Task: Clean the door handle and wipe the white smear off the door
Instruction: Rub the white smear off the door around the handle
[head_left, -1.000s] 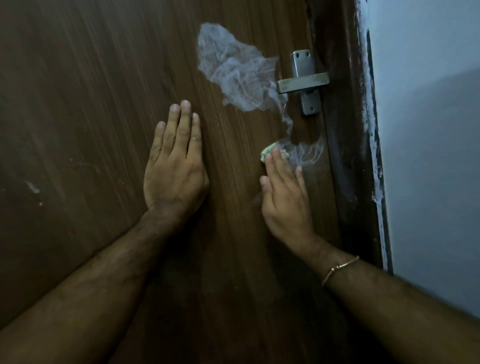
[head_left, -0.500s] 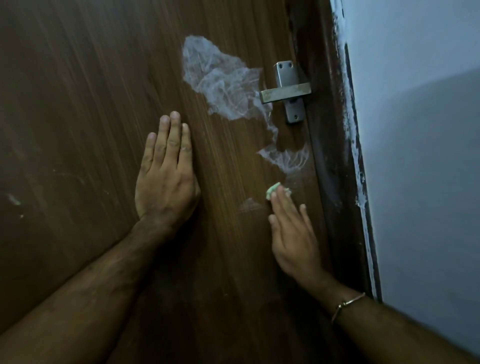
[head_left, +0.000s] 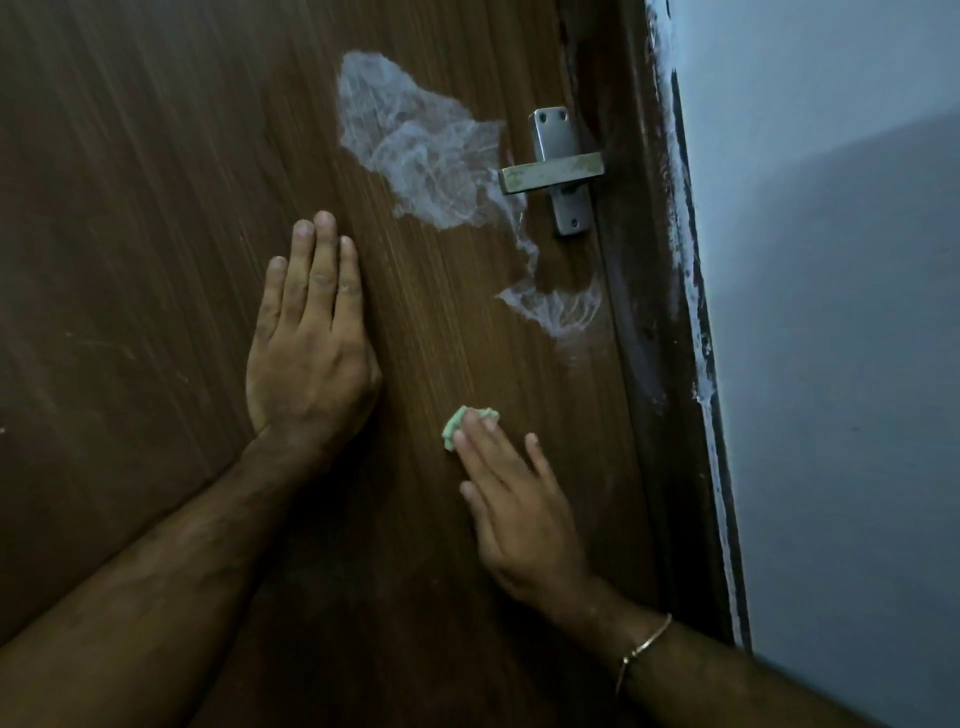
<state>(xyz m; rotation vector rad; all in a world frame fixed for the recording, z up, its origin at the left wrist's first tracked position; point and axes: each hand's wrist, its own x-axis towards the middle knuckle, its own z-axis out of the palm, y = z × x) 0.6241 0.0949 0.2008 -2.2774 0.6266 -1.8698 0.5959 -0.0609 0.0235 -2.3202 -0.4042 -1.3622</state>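
A dark brown wooden door (head_left: 156, 208) fills most of the view. A large white smear (head_left: 415, 150) spreads left of the metal lever handle (head_left: 550, 171), and a thinner trail runs down to a smaller white patch (head_left: 561, 312). My left hand (head_left: 309, 338) lies flat on the door, fingers together, left of and below the smear. My right hand (head_left: 514, 504) presses a small green cloth (head_left: 457, 423) against the door under its fingertips, well below the lower white patch. Most of the cloth is hidden by the fingers.
The dark door frame (head_left: 649, 312) runs down the right side of the door, with white paint streaks along its outer edge. A pale wall (head_left: 831, 312) lies beyond it. A thin bracelet (head_left: 644, 649) sits on my right wrist.
My right hand with the green cloth has slid down the door, away from the lower white patch. A faint mark near the cloth is gone. My left hand has stayed flat.
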